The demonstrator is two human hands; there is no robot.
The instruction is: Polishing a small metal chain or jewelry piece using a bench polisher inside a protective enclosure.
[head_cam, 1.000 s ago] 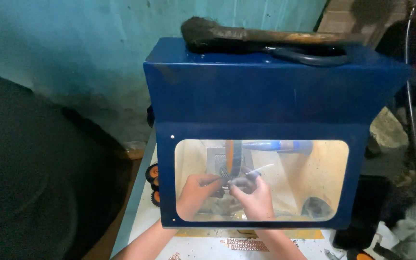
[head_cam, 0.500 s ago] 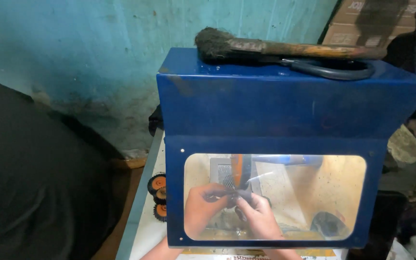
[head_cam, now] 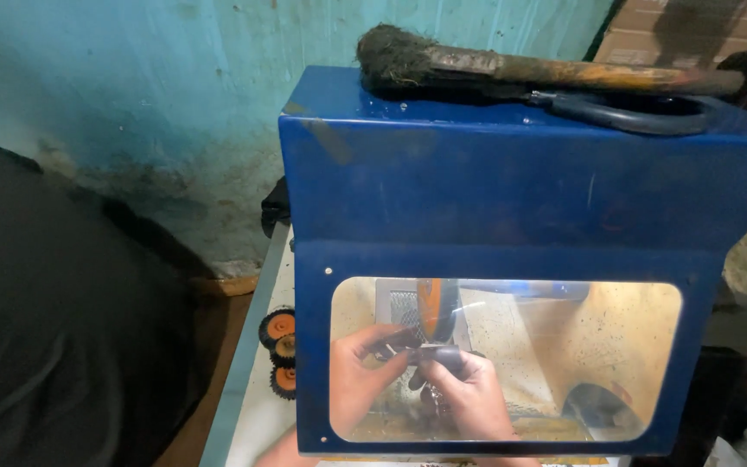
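Note:
A blue metal cabinet (head_cam: 512, 199) with a clear front window stands before me, lit from inside. Through the window I see my left hand (head_cam: 360, 380) and my right hand (head_cam: 469, 398) close together. Both pinch a small dark metal piece (head_cam: 430, 356) and hold it against an orange wheel (head_cam: 437, 313) standing upright in the middle. The fingers hide most of the piece. My forearms enter from below the window and are cut off by the frame's bottom edge.
A worn brush (head_cam: 512, 65) with a wooden handle and dark scissors (head_cam: 628, 111) lie on top of the cabinet. Three small orange-and-black wheels (head_cam: 278, 350) sit on the white bench to the left. A teal wall rises behind; something dark fills the left.
The view has shifted, so the cabinet sits further right and lower in the picture. My hands stay together at the orange wheel with the small piece.

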